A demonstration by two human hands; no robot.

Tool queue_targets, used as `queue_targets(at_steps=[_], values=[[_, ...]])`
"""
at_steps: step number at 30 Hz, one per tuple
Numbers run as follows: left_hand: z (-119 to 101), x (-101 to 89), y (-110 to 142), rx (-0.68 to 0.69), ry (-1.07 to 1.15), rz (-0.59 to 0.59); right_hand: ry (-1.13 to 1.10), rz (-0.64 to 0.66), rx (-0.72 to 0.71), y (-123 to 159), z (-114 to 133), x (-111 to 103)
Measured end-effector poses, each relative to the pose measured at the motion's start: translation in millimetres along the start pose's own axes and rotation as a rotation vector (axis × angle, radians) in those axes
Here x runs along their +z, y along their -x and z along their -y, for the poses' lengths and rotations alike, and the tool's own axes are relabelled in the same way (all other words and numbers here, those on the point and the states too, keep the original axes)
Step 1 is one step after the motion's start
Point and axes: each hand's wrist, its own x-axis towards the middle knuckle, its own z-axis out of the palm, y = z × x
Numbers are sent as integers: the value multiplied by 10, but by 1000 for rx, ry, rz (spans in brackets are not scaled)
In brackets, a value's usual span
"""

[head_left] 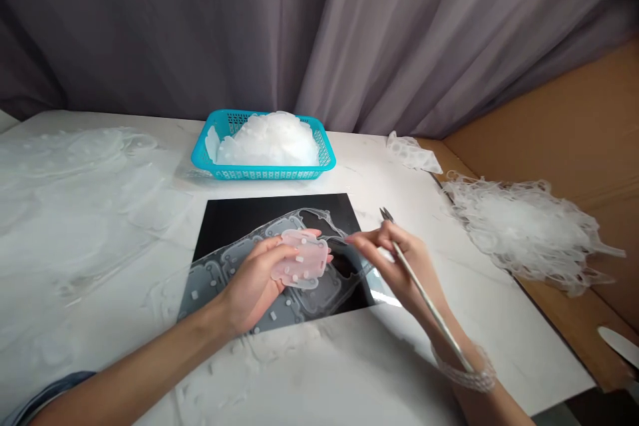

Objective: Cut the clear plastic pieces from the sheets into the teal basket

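My left hand (pixel 259 279) is closed on a small translucent silicone piece (pixel 302 258), rounded at the corners and dotted with white raised bumps. My right hand (pixel 399 263) grips long tweezers (pixel 424 296) whose dark tips point away from me, past the knuckles. Its thumb and forefinger also pinch a thin clear strip (pixel 335 237) beside the piece. Under both hands lies a clear silicone sheet (pixel 210 279) of joined, similar pieces, partly over a black mat (pixel 229 216). My left hand hides part of the sheet.
A blue basket (pixel 269 173) heaped with whitish translucent pieces stands at the back. More clear sheets (pixel 90 206) are spread along the left. On the right, a tangled pile of clear scraps (pixel 534 226) lies by a cardboard wall (pixel 559 133). A smaller scrap (pixel 412 152) sits behind it.
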Motion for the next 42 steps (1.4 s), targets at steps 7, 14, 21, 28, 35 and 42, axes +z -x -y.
queue_targets(at_steps=[7, 14, 21, 28, 35, 42], values=[[44, 6, -13, -129, 63, 36, -514, 203, 198, 87, 37, 263], [62, -131, -62, -134, 20, 106, -645, 84, 274, 19, -136, 132], [99, -163, -64, -73, -61, 65, -671, 85, 299, 36, -138, 101], [70, -135, -41, -87, -122, 84, -676, 78, 323, 48, -111, 88], [65, -134, -29, -105, -156, 87, -683, 67, 310, 32, -118, 93], [56, -137, -13, -110, -167, 55, -683, 56, 234, 122, -17, 94]])
